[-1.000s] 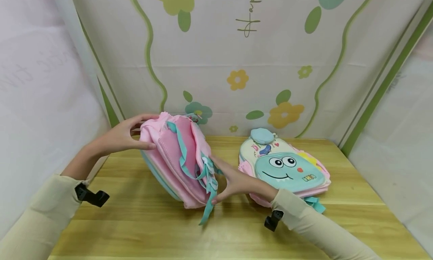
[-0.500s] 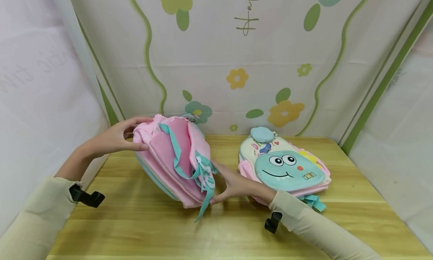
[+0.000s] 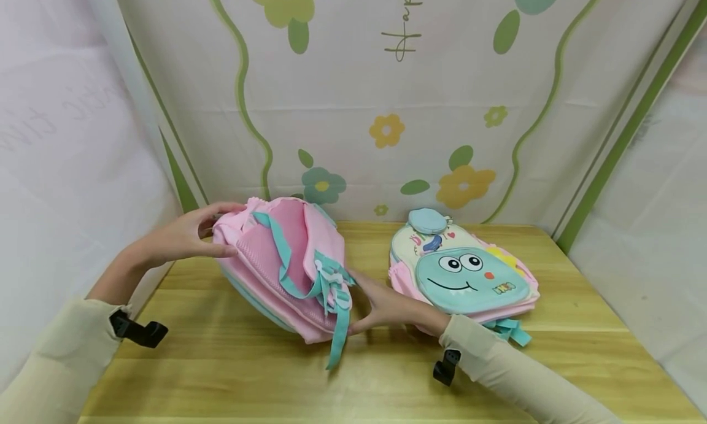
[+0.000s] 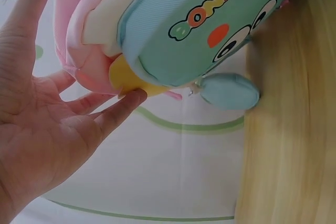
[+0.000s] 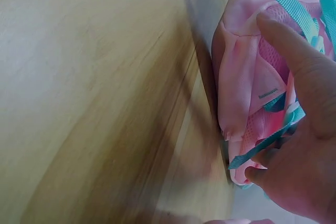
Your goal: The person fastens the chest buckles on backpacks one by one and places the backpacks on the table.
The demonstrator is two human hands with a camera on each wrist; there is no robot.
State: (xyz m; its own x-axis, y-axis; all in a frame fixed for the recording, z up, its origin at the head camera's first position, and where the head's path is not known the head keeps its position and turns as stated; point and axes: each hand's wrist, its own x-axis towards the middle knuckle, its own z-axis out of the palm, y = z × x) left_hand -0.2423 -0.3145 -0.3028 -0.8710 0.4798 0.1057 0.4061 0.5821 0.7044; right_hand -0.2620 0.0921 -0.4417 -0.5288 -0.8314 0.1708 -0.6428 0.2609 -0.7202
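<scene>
A pink backpack [image 3: 262, 261] stands tilted at the left of the table, its back panel and turquoise straps [image 3: 283, 252] turned toward the head camera. My left hand [image 3: 168, 237] holds its upper left end, thumb on the near side and fingers behind. In the left wrist view the backpack's teal front pocket [image 4: 189, 30] faces downward, and a fingertip touches a yellow flap [image 4: 128, 77]. My right hand [image 3: 389, 304] holds the lower right end beside the straps. The thumb lies on the pink fabric in the right wrist view, where the other fingers are partly hidden.
A second backpack [image 3: 475, 280], with a smiling face and a small round blue pouch [image 3: 428, 221], lies face up at the right of the wooden table [image 3: 386, 381]. A flower-printed cloth [image 3: 331, 86] hangs behind, with white cloth at both sides.
The pink backpack has tipped lower and shifted slightly left, with my left hand moving down and left. My right hand stays nearly in place. The second backpack has not moved.
</scene>
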